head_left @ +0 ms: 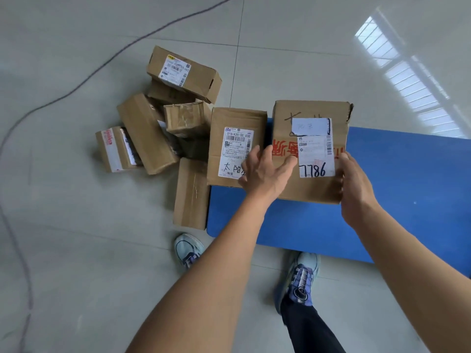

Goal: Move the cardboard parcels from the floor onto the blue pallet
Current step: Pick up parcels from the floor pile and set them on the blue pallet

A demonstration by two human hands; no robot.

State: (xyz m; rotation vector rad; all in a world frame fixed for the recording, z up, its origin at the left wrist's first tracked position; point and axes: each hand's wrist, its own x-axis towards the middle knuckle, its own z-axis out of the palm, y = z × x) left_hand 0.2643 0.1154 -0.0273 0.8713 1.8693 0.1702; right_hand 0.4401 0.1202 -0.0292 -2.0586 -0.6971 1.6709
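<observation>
Head view: left hand (262, 171) spread, gripping nothing, at big box (311, 189) left edge; right hand (356, 184) against its right side, curl hidden; box on blue pallet (395, 200); floor parcels (150, 133) farther left, nearer the left hand.

Floor (76, 225): pale tiles, smooth, high gloss; bright window reflection at far right.
Pallet (395, 200): blue, smooth, matt, plastic by the look of it.
Large box (311, 110) at the pallet's far left edge: brown cardboard, matt, torn rough at one corner. It carries white paper labels (316, 159) and red-printed tape.
Small box (186, 118) in the floor pile: cardboard under clear tape, shiny, wrinkled.
Left-most box (112, 149): glossy white and red tape.
Shoes (300, 273): light blue mesh cloth, smooth synthetic trim.
Trouser leg (311, 332): dark matt cloth.
Cable (102, 70): dark, matt.
</observation>
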